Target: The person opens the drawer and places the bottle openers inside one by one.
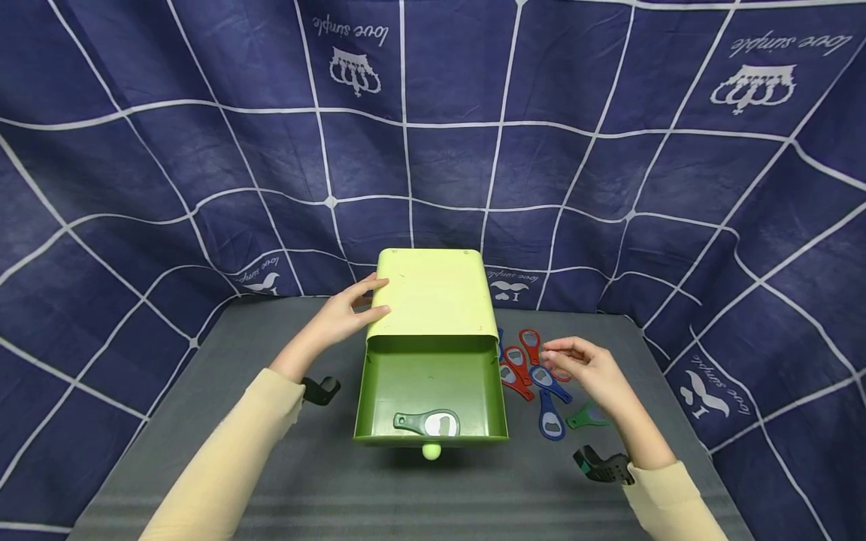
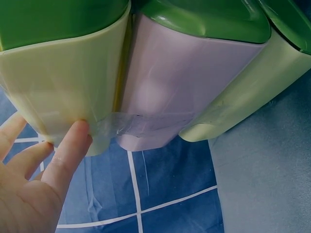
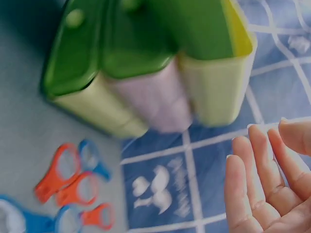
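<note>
Head view: dark green opener point(image 1: 428, 424) lies in the pulled-out drawer point(image 1: 431, 382). Left grip point(image 1: 341, 314) spread against box's point(image 1: 434, 294) left side, probably bracing it against shifting. Right grip point(image 1: 590, 370) holds nothing, fingers straight, near loose openers point(image 1: 549, 382) on surface point(image 1: 291, 481). Box cuts off a blue opener point(image 1: 501, 344); right grip part-covers a red one point(image 1: 560, 376). Right wrist view blurred.
</note>
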`<control>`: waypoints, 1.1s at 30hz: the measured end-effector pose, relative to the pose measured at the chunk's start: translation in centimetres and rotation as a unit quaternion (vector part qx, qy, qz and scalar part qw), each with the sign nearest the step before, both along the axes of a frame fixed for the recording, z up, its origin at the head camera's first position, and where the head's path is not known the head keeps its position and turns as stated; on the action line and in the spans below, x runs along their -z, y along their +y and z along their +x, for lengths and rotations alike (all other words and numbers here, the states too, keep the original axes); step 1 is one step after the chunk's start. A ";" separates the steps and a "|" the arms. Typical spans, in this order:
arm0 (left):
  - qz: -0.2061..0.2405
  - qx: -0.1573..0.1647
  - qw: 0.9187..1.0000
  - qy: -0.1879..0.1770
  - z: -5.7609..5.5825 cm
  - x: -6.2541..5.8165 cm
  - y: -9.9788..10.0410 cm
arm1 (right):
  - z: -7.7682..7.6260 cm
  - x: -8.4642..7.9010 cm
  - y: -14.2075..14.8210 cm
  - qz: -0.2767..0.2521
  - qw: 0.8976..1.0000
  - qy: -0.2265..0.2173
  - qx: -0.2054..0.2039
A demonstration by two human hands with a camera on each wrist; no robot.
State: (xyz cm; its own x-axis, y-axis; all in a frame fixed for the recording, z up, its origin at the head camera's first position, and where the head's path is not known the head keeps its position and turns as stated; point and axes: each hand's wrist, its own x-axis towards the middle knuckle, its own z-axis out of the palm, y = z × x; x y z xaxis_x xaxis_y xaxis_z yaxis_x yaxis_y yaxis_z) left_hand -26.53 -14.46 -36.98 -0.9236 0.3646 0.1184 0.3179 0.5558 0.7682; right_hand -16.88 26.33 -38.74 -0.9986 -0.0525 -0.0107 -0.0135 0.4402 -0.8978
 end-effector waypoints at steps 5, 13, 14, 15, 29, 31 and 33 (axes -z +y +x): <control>0.000 0.002 1.000 0.004 0.0 0.0 0.0 | 0.0 2.4 1.9 0.020 0.999 -0.040 0.028; 0.000 0.001 1.000 0.005 0.0 0.1 -0.1 | 0.1 6.6 3.6 0.051 0.995 -0.070 0.051; 0.000 0.000 1.000 0.004 0.0 0.1 -0.1 | 0.1 7.2 3.6 0.054 0.995 -0.071 0.052; -0.001 -0.001 1.000 0.004 0.0 0.1 -0.1 | 0.2 7.8 3.6 0.055 0.994 -0.073 0.056; 0.006 -0.003 1.000 -0.009 0.0 0.1 0.0 | 0.6 12.9 2.4 0.151 0.978 -0.064 0.129; 0.005 -0.004 1.000 -0.007 0.0 0.2 0.0 | 0.7 13.0 2.2 0.162 0.975 -0.073 0.131; 0.005 -0.005 1.000 -0.008 0.0 0.1 0.0 | 0.7 13.0 1.9 0.175 0.972 -0.082 0.133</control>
